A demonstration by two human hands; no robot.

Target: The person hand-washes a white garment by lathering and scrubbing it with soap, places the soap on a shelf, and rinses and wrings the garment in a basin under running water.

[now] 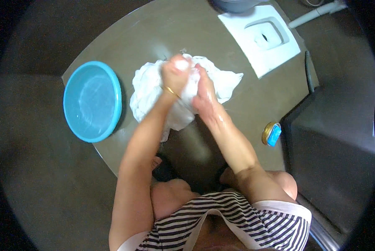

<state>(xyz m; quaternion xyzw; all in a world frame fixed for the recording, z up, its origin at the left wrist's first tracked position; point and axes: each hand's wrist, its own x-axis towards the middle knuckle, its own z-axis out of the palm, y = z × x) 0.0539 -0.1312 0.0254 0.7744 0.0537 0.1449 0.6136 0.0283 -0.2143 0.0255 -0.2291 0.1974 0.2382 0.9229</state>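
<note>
- The left hand [175, 74] is curling into a fist around a bunched fold of the white cloth [154, 90], with a gold bangle [170, 90] sitting at its wrist.
- The right hand [205, 93] is pressing just beside it, fingers closed on the same wet cloth, knuckles turned up.
- Both forearms are reaching away from the body, converging over the cloth; the right one is glistening wet.
- The cloth is lying crumpled on the grey floor [254, 108], near the middle, spreading left and right of the hands.
- A blue basin [92, 100] is sitting to the left, apart from the cloth.
- A white squat pan [260, 37] is lying far right.
- A small blue and gold object [271, 134] is resting near right.
</note>
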